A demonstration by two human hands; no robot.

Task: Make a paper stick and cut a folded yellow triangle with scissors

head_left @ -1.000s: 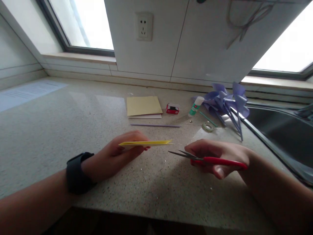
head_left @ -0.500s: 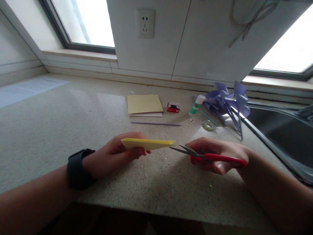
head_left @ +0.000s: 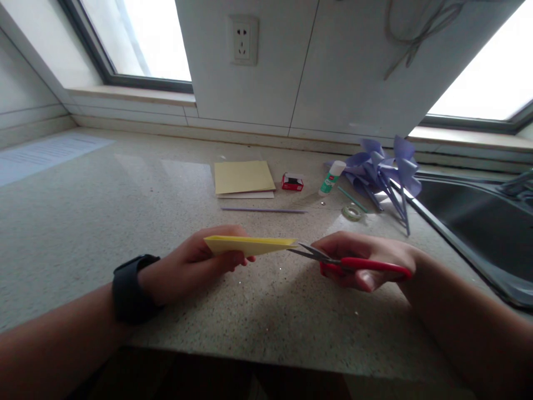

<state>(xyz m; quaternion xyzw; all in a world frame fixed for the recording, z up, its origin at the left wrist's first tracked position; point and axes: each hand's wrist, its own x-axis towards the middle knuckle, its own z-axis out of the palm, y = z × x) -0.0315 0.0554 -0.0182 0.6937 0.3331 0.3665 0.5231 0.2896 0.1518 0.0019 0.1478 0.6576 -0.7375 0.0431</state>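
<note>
Between the thumb and fingers of my left hand (head_left: pixel 208 258) is a folded piece of yellow paper (head_left: pixel 254 245), held above the counter with its narrow tip pointing right. My right hand (head_left: pixel 366 253) grips red-handled scissors (head_left: pixel 370 264). The scissors' blades are slightly apart and lie at the paper's right tip; whether they touch it or have cut into it I cannot tell. A dark watch band circles my left wrist.
Behind my hands lie a stack of yellow paper (head_left: pixel 244 176), a purple stick (head_left: pixel 263 210), a small red box (head_left: pixel 292 182), a glue stick (head_left: pixel 332 178) and a tape roll (head_left: pixel 352 212). Purple paper pinwheels (head_left: pixel 385 166) rest beside the sink (head_left: pixel 470 222). A printed sheet (head_left: pixel 50 153) lies far left.
The scissors and my right hand have shifted slightly left, bringing the blades closer over the paper's tip. My left hand holds the paper almost still. The whole view has moved a little.
</note>
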